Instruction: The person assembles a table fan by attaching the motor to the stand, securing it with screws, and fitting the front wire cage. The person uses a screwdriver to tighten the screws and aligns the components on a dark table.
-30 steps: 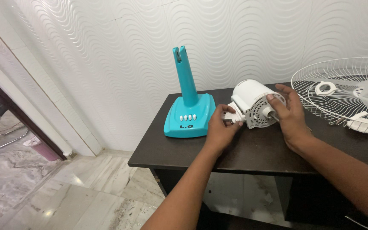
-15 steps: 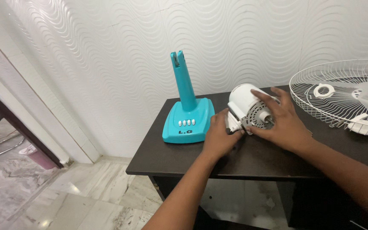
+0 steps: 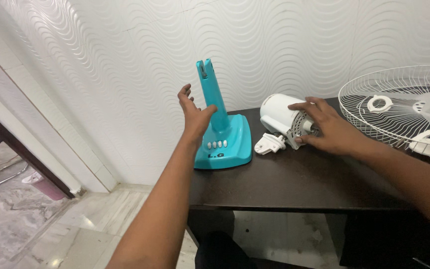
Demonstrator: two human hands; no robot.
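Observation:
A white fan motor housing (image 3: 278, 115) lies on its side on the dark table (image 3: 294, 184), its bracket (image 3: 268, 144) sticking out toward the left. My right hand (image 3: 324, 129) rests over the motor's front end, fingers spread on it. A teal fan base with an upright neck (image 3: 221, 130) stands at the table's left end. My left hand (image 3: 193, 112) is raised in the air, open, just left of the teal neck and touching nothing.
A white wire fan guard (image 3: 399, 107) lies at the right with a translucent blade and white plastic parts (image 3: 425, 145) in it. A wavy white wall stands behind. Marble floor and a dark door frame (image 3: 21, 134) are at the left.
My left hand let go of the motor's bracket and rose toward the teal neck. My right hand stayed on the motor, which turned slightly.

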